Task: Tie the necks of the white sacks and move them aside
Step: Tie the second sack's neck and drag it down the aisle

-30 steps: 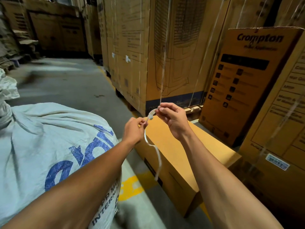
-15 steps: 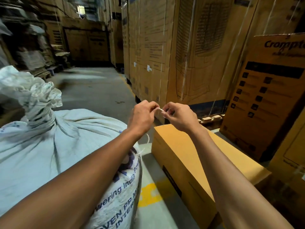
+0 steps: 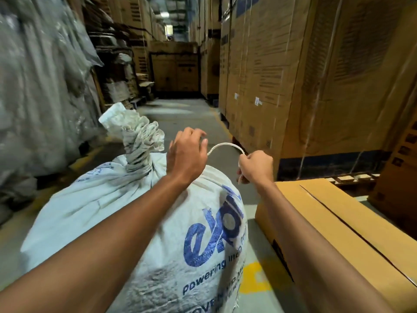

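Both hands are working a white tie strip [image 3: 226,146] above the sack. The left hand [image 3: 188,154] is sitting just past centre toward 12 o'clock, fingers curled, thumb and fingertips pinching one end of the strip. The right hand [image 3: 256,166] is at about 2 o'clock from centre, fist closed around the other end — a short tail of strip is poking out below the fist. Between the two hands the strip is arching upward in a shallow bow.

The white sack [image 3: 140,213] is filling the lower left and centre, lying under both forearms, blue lettering facing 4 o'clock. Its gathered neck [image 3: 137,141] is standing up at about 11 o'clock from the left hand, bunched and ruffled at the top, close beside that hand but not touching it. The strip is sitting to the right of the neck, clear of it.

At 4 o'clock a flat cardboard box [image 3: 352,224] is lying on the concrete floor [image 3: 180,114], just beside the sack. Tall stacked cartons [image 3: 304,75] are running along the right from 1 to 3 o'clock. Grey wrapped bundles [image 3: 38,86] are looming at 9 to 10 o'clock — blurred, contents not readable. A yellow floor marking [image 3: 256,279] is showing between sack and box.
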Tool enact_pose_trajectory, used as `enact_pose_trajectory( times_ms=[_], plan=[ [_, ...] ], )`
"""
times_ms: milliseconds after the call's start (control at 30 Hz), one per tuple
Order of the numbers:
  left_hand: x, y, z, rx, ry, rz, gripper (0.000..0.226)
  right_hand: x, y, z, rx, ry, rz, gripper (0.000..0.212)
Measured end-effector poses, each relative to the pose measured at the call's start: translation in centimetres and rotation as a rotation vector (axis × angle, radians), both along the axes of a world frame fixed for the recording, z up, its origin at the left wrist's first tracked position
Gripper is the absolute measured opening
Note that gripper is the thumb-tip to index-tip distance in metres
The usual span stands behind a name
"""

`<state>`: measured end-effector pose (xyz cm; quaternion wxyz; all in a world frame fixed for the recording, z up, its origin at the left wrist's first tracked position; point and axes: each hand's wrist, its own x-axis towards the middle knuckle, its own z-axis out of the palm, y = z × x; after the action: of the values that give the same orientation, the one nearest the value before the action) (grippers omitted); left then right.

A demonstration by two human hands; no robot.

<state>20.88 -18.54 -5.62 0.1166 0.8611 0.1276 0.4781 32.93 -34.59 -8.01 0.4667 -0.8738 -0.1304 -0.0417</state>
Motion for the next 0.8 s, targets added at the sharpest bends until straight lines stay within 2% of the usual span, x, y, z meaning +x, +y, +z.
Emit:
enact_pose_trajectory(
  times_ms=[100, 200, 300, 400, 467, 667, 800],
  plan=[
    [-3.3, 2.7, -0.1, 0.105, -0.088, 0.047, 0.015, -1.6, 1.9, 0.4, 0.151, 0.135, 0.012, 0.041],
    [-6.5, 4.8, -0.3, 0.187, -0.116, 0.004, 0.013, -2.4, 3.3, -0.4, 0.200, 0.226, 0.034, 0.043],
    [-9.2, 6.3, -0.4, 0.345, -0.063, -0.035, 0.015, -2.6, 5.1, -1.0, 0.280, 0.262, 0.024, 0.038],
    [-11.5, 7.7, -0.9, 0.582, 0.056, -0.039, 0.015, -3.1, 6.8, -1.1, 0.281, 0.204, -0.017, 0.042],
    [-12.8, 8.4, -1.7, 0.665, 0.134, -0.051, 0.013, -4.5, 7.6, -0.3, 0.289, 0.195, 0.001, 0.039],
    [-16.2, 10.1, -2.6, 0.695, 0.211, -0.037, 0.012, -6.6, 10.5, 0.3, 0.312, 0.165, 0.098, 0.035],
    [-17.2, 11.3, -2.2, 0.723, 0.243, -0.014, 0.013, -8.1, 11.1, 1.3, 0.294, 0.138, 0.109, 0.022]
  ],
)
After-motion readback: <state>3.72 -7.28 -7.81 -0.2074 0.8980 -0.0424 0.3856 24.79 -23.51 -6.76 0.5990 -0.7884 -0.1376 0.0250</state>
